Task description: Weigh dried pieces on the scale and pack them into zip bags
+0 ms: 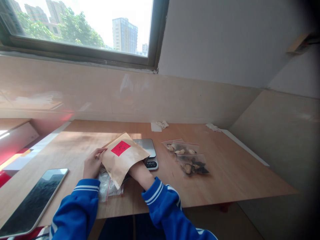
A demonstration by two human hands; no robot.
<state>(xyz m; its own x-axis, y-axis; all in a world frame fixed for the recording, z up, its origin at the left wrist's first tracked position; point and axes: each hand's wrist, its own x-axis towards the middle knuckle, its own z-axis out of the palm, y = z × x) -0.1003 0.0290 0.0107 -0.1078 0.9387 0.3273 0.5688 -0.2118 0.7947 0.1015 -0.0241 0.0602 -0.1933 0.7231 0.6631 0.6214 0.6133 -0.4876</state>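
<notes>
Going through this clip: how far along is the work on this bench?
Done: two filled zip bags of dried mushroom pieces lie beyond the digital scale. In hand: the left hand holds a kraft pouch while the right hand reaches inside it. Left: a clear zip bag lies under the hands, contents unclear.

Digital scale point(146, 153) just ahead of kraft bag point(122, 158); phone point(32, 201) left; bagged mushrooms point(187, 158) right (wood tabletop point(237, 173) passable beyond them).

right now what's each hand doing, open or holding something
Left hand: closed on the edge of the kraft paper bag, holding it.
Right hand: inside the bag, fingers hidden, cannot tell.
</notes>
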